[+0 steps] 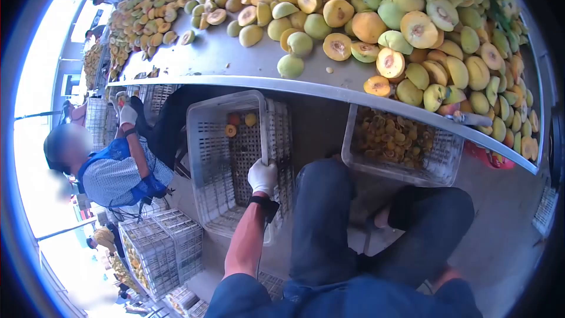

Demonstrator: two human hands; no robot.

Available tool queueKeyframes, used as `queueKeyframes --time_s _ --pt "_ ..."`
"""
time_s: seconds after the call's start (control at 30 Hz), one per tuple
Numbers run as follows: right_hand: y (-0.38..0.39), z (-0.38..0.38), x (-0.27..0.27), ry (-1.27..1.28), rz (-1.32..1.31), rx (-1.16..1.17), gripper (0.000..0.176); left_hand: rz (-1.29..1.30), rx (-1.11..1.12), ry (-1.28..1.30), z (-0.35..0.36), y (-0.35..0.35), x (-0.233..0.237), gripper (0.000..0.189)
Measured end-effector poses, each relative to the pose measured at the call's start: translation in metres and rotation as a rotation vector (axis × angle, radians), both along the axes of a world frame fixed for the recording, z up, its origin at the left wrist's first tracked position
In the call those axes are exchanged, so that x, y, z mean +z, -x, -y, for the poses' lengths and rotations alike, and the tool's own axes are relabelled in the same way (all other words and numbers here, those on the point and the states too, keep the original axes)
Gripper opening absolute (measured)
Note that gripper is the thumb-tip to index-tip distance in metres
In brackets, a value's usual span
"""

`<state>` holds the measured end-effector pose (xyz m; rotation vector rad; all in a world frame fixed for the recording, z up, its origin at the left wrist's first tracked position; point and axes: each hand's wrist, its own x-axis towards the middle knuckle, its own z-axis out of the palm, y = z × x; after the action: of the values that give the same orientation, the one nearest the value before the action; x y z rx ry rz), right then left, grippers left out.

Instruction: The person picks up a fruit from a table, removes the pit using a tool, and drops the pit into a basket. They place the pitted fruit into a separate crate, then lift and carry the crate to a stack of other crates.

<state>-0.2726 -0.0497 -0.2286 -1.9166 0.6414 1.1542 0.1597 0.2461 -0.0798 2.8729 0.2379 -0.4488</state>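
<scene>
My left hand [262,177], in a white glove, is closed around the rim of a white plastic crate [202,159] on the floor by my legs. Only a few fruits [231,131], which look like peaches, lie at the far end of that crate. Of my right arm, a short bit of forearm [448,277] shows at the lower right beside my thigh; the hand itself is hidden. Beyond my knees, a second white crate [444,165] holds many yellow cut pieces [394,138], perhaps pits or fruit scraps.
A metal table [235,62] bears a large heap of whole and halved yellow-green peaches [368,26]. Something grey like a tool handle [471,119] lies at its edge. Another person [120,171] with a gloved hand sits at the left, near stacked crates [162,247]. Something red [491,158] is under the table.
</scene>
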Motion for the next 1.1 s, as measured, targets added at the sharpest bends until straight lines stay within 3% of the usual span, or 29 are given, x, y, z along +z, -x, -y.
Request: queueKeyframes --time_s 0.2,0.33,0.5,0.6,0.7,0.83,0.9,0.93,0.97,1.0,1.03,1.1 --pt "0.017 -0.015 0.023 -0.021 0.048 -0.210 0.028 0.023 -0.060 0.022 -0.013 0.007 -0.002 0.033" --pt "0.073 -0.022 0.054 -0.009 0.005 -0.388 0.029 -0.015 -0.072 0.116 -0.006 0.011 0.014 0.031" --pt "0.122 -0.019 0.066 -0.037 -0.094 -0.551 0.030 0.129 -0.074 0.242 -0.035 0.011 -0.028 0.030" --pt "0.138 -0.012 0.070 -0.069 -0.156 -0.641 0.030 0.142 -0.067 0.172 -0.031 0.010 -0.027 0.045" --pt "0.144 -0.012 0.073 -0.098 -0.168 -0.739 0.031 0.102 -0.197 0.174 -0.052 0.003 -0.050 0.033" --pt "0.137 -0.011 0.077 -0.133 -0.103 -0.876 0.032 0.054 -0.164 0.145 -0.027 0.006 -0.020 0.031" --pt "0.137 -0.009 0.077 -0.145 -0.044 -0.941 0.032 0.021 -0.140 0.145 -0.036 -0.001 -0.033 0.036" --pt "0.140 -0.012 0.075 -0.150 -0.021 -0.968 0.032 0.062 -0.282 0.037 -0.043 -0.008 -0.045 0.037" --pt "0.147 -0.013 0.074 -0.153 0.004 -0.992 0.032 0.102 -0.319 0.155 -0.038 -0.001 -0.034 0.037" --pt "0.153 -0.014 0.073 -0.155 0.024 -1.015 0.033 0.116 -0.339 0.159 -0.050 -0.008 -0.059 0.037" --pt "0.162 -0.013 0.070 -0.152 0.049 -1.029 0.033 0.052 -0.255 0.296 -0.031 0.007 -0.020 0.036" --pt "0.188 -0.007 0.057 -0.127 0.118 -1.016 0.033 0.038 -0.233 0.120 -0.027 0.009 -0.024 0.037"
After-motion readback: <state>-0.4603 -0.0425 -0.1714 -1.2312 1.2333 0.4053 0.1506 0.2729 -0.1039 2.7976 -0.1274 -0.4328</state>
